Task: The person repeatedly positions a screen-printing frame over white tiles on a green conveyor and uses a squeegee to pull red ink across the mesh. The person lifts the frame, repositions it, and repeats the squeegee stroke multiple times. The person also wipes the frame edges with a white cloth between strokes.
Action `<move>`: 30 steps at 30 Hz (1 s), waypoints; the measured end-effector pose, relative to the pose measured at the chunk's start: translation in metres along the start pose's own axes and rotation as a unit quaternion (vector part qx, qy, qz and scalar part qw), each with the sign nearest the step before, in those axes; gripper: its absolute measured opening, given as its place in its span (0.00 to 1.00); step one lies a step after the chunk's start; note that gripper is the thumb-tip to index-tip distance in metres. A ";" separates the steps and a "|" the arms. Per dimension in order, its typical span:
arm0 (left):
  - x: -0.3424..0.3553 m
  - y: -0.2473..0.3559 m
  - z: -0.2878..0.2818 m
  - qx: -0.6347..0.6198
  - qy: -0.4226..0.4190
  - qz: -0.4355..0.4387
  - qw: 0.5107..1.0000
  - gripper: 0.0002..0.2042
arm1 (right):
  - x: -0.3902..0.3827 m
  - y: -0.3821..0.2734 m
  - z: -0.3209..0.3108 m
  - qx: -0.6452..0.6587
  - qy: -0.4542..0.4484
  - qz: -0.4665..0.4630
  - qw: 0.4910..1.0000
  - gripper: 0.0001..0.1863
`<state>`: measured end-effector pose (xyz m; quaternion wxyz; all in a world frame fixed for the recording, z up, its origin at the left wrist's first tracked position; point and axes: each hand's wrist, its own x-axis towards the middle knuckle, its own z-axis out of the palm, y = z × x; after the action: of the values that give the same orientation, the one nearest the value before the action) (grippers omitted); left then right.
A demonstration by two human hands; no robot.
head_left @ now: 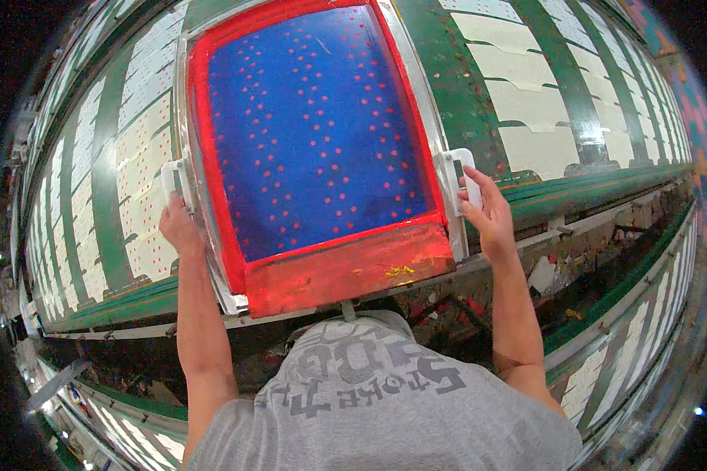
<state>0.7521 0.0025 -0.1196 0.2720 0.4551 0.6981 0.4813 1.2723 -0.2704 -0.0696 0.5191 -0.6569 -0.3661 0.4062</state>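
Note:
A screen printing frame [232, 267] lies in front of me, with a blue mesh [314, 141] dotted in red and a wide red border. Its near end is a red-stained strip [346, 271] with a yellow smear. White handles stick out from both sides. My left hand [182, 226] is closed round the left handle [173, 179], its fingertips partly hidden. On the other side, my right hand [489, 213] has its thumb and fingers curled about the right handle [459, 177].
Under the frame runs a long green table [448, 94]. Red-dotted cream fabric pieces [145, 180] lie in rows to the left, plain cream pieces [526, 118] to the right. A metal rail [605, 208] follows the near edge. Another table with pale pieces [585, 381] stands behind me.

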 end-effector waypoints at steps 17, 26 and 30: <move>0.087 -0.007 0.008 0.331 -0.147 0.236 0.902 0.23 | -0.079 -0.029 0.122 -0.430 -0.278 -0.332 0.792 0.26; 0.113 -0.012 0.040 0.239 -0.232 0.236 0.913 0.18 | -0.077 -0.055 0.164 -0.495 -0.202 -0.335 0.776 0.22; 0.111 -0.011 0.034 0.242 -0.259 0.248 0.902 0.16 | -0.071 -0.071 0.202 -0.526 -0.239 -0.275 0.769 0.22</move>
<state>0.7274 0.1155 -0.1361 0.1964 0.7737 0.5628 0.2145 1.0555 -0.2428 -0.0156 0.0777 -0.5799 -0.7998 0.1342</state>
